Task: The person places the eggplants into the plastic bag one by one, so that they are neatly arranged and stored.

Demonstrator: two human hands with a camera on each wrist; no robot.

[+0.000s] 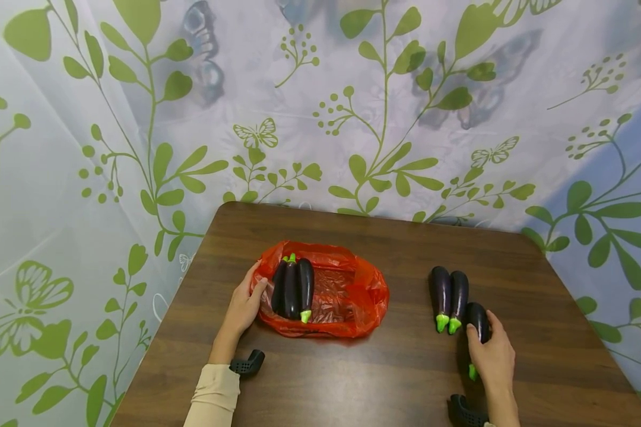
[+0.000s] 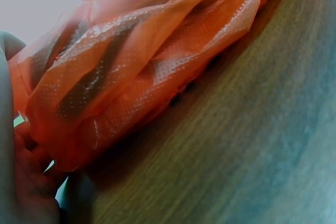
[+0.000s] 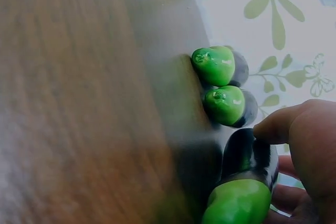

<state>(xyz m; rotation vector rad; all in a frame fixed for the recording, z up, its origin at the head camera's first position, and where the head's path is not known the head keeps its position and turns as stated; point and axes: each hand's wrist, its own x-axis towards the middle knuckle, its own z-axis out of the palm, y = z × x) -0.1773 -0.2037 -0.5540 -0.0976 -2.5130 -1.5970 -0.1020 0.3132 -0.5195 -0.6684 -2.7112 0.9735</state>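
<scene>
My left hand [image 1: 246, 299] grips the left edge of an open red plastic bag [image 1: 371, 296], its thumb over the rim. Inside the bag, three dark purple eggplants [image 1: 291, 290] lie side by side at the left. In the left wrist view the bag's crinkled side [image 2: 131, 72] covers most of what it holds. My right hand [image 1: 494, 356] holds another eggplant [image 1: 478, 320] between thumb and fingers, its green stem end towards me. Just left of it, two eggplants [image 1: 450, 296] lie together on the table, green caps [image 3: 223, 106] showing in the right wrist view.
Both hands are over a brown wood-grain table [image 1: 352, 379] with rounded far corners. A cloth [image 1: 320, 107] printed with green leaves and butterflies hangs behind and beside it. Black wrist mounts [image 1: 248, 363] sit below each hand.
</scene>
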